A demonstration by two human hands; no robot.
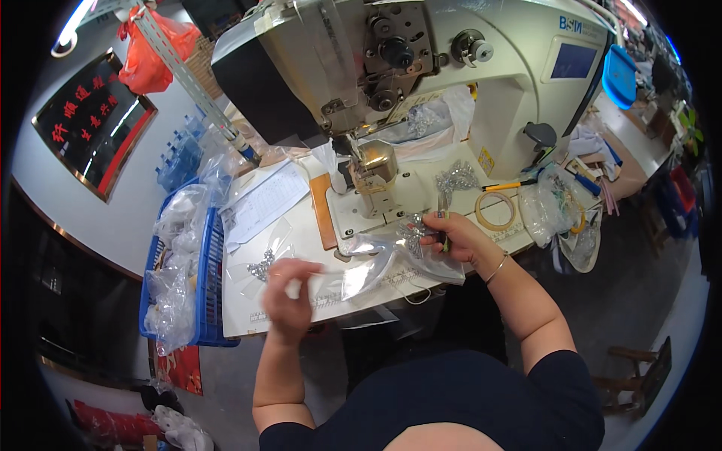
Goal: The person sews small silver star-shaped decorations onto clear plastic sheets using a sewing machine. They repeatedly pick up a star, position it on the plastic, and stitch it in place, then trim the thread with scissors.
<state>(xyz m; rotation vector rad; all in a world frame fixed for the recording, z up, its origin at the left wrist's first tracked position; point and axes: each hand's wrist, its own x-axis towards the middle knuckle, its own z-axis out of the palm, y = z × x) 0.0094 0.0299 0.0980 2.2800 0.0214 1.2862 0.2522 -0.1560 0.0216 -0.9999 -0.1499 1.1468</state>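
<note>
My right hand point(460, 237) is closed at the front of the sewing machine's bed. Its fingers grip what look like small thread snips, the metal blades point(443, 201) pointing away from me. The same hand pinches a clear plastic piece point(368, 274) bearing a cluster of silvery rhinestones point(412, 231). My left hand point(292, 295) is raised over the table's front edge, its fingers smeared by motion. Beyond it lies another clear piece with a rhinestone ornament point(261, 266). The sewing machine's needle area point(368, 165) sits just past the plastic.
A blue basket point(209, 278) of clear plastic stands at the left, near a paper sheet point(271, 199). To the right are a tape roll point(494, 211), a yellow-orange pen point(508, 186) and plastic bags point(547, 207). More rhinestone pieces point(457, 177) rest beside the machine bed.
</note>
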